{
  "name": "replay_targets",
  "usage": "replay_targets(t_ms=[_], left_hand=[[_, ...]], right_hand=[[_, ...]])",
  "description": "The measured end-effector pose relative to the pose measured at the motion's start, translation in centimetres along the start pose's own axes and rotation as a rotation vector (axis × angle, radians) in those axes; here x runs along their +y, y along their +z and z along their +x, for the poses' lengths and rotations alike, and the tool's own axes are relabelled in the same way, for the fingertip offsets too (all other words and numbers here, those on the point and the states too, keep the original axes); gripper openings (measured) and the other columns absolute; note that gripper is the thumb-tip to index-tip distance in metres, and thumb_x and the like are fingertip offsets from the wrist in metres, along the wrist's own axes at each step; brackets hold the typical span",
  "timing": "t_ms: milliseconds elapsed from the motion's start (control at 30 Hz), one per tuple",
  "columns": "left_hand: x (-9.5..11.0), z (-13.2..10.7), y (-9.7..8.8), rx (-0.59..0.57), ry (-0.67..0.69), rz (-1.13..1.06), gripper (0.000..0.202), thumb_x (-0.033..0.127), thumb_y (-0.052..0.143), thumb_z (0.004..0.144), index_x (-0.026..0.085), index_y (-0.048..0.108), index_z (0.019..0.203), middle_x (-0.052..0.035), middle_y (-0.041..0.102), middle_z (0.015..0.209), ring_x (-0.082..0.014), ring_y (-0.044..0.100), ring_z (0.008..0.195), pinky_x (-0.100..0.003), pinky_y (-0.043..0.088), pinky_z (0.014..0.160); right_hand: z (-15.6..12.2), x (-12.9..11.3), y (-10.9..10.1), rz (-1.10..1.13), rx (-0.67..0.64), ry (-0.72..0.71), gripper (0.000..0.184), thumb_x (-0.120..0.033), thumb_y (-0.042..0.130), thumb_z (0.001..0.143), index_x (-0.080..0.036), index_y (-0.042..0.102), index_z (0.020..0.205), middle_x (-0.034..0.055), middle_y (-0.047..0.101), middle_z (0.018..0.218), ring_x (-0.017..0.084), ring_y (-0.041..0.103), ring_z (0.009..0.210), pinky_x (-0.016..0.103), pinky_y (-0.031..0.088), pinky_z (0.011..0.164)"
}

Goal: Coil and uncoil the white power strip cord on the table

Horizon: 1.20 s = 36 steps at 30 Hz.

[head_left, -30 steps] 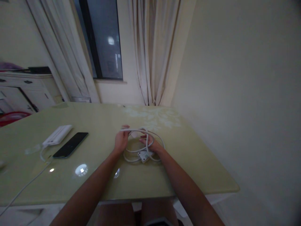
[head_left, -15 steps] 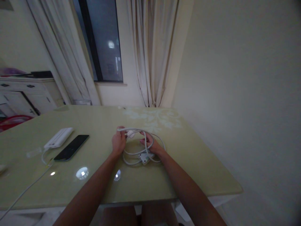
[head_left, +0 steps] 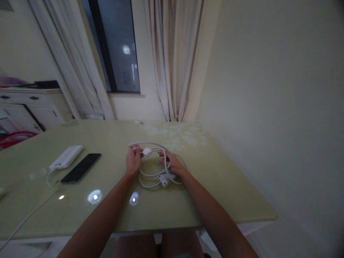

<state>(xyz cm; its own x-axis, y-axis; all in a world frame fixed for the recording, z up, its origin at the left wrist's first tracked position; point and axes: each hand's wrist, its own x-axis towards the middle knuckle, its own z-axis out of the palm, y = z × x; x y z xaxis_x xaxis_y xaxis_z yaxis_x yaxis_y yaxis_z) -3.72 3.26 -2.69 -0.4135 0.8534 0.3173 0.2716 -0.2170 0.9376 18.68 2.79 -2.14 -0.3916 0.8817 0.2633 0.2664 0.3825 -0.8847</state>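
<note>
A white cable (head_left: 153, 175) lies coiled in loops on the green glass table (head_left: 172, 204), with a white plug block (head_left: 163, 178) at the near side of the coil. My left hand (head_left: 133, 160) pinches the cable's far loop beside a small white plug end (head_left: 146, 151). My right hand (head_left: 170, 162) rests inside the coil with loops passing over its fingers, which are held together around the strands.
A white power bank (head_left: 66, 157) and a black phone (head_left: 81, 167) lie on the left of the table, with a thin white cord (head_left: 29, 215) running to the near left edge. A wall is close on the right; curtains (head_left: 172, 57), a window and a white cabinet (head_left: 29, 104) stand behind.
My left hand has carried the far loop a little to the left, and the small white plug end now shows beside its fingers. The right hand has stayed in the coil.
</note>
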Motion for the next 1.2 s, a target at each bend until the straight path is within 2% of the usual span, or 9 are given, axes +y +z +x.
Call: replay_targets(t_ms=[200, 433, 600, 800, 933, 1100, 1200], left_hand=[[0.4, 0.0, -0.3, 0.021, -0.01, 0.131, 0.03, 0.045, 0.044, 0.098, 0.022, 0.052, 0.115, -0.0063, 0.074, 0.097, -0.0155, 0.072, 0.071, -0.027, 0.056, 0.067], [0.3, 0.1, -0.4, -0.004, -0.029, 0.034, 0.031, 0.047, 0.046, 0.096, 0.022, 0.052, 0.114, -0.0029, 0.072, 0.088, -0.0145, 0.07, 0.066, -0.025, 0.054, 0.063], [0.5, 0.2, -0.2, -0.038, -0.017, -0.124, 0.035, 0.048, 0.049, 0.092, 0.022, 0.051, 0.115, -0.0019, 0.07, 0.08, -0.0152, 0.068, 0.063, -0.025, 0.053, 0.059], [0.6, 0.2, -0.2, -0.048, 0.008, -0.026, 0.031, 0.043, 0.047, 0.093, 0.021, 0.053, 0.115, -0.004, 0.072, 0.082, -0.0179, 0.07, 0.068, -0.028, 0.054, 0.063], [0.7, 0.0, -0.4, -0.057, 0.036, 0.176, 0.03, 0.041, 0.044, 0.096, 0.021, 0.054, 0.116, -0.0059, 0.074, 0.083, -0.0189, 0.07, 0.066, -0.029, 0.052, 0.064], [1.3, -0.4, -0.5, -0.022, 0.089, 0.311, 0.03, 0.041, 0.042, 0.099, 0.022, 0.055, 0.118, -0.0071, 0.077, 0.088, -0.0199, 0.072, 0.071, -0.03, 0.052, 0.069], [1.3, -0.5, -0.4, -0.033, 0.122, 0.258, 0.029, 0.041, 0.042, 0.099, 0.023, 0.055, 0.118, -0.0071, 0.078, 0.09, -0.0201, 0.073, 0.075, -0.03, 0.053, 0.071]], right_hand=[[0.1, 0.2, 0.1, -0.026, 0.005, 0.038, 0.037, -0.033, 0.067, 0.086, -0.019, 0.07, 0.121, 0.0123, 0.07, 0.122, 0.025, 0.068, 0.105, 0.041, 0.053, 0.096], [0.2, -0.1, 0.0, -0.085, -0.025, 0.02, 0.026, -0.028, 0.064, 0.088, -0.018, 0.075, 0.109, 0.0097, 0.075, 0.108, 0.023, 0.069, 0.1, 0.036, 0.053, 0.093], [0.0, -0.3, 0.0, 0.023, -0.041, -0.093, 0.035, -0.026, 0.059, 0.089, -0.02, 0.071, 0.122, 0.0082, 0.074, 0.104, 0.018, 0.068, 0.083, 0.03, 0.053, 0.078], [-0.2, -0.7, -0.2, 0.007, -0.077, -0.185, 0.045, -0.023, 0.057, 0.09, -0.025, 0.063, 0.134, 0.0041, 0.068, 0.102, 0.011, 0.057, 0.067, 0.024, 0.048, 0.067], [-0.2, -0.6, -0.2, 0.072, -0.105, -0.171, 0.044, -0.025, 0.055, 0.092, -0.026, 0.062, 0.135, 0.003, 0.064, 0.1, 0.011, 0.056, 0.07, 0.024, 0.048, 0.067], [-0.2, -0.1, 0.1, 0.005, -0.137, -0.099, 0.065, -0.022, 0.058, 0.09, -0.029, 0.041, 0.152, 0.0011, 0.064, 0.094, 0.012, 0.056, 0.071, 0.024, 0.048, 0.068], [-0.1, 0.3, 0.2, -0.021, -0.126, -0.031, 0.061, -0.021, 0.06, 0.089, -0.028, 0.047, 0.147, -0.0012, 0.062, 0.083, 0.013, 0.056, 0.071, 0.023, 0.046, 0.066]])
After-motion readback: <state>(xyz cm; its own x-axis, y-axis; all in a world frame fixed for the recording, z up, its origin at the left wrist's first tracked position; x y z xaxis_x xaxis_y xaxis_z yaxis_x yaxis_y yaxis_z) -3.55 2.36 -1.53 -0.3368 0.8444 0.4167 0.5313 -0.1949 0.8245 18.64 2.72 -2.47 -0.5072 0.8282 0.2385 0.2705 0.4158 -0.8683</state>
